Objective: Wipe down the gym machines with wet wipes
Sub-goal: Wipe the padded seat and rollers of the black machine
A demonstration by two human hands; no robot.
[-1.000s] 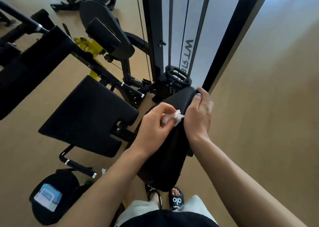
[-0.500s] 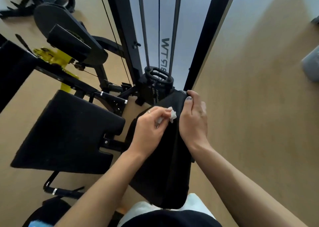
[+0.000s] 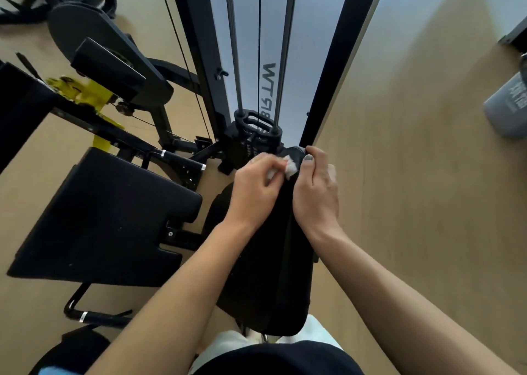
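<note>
left hand (image 3: 255, 188) pinches the wet wipe (image 3: 290, 167) at the back pad (image 3: 271, 260) top; right hand (image 3: 316, 192) grips its edge; next, probably wiping down the pad.

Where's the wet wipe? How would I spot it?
Find the tall black machine frame, then the narrow black pad below it. At the pad's far end the left hand pinches the wet wipe, the only white crumpled thing among black parts.
</note>
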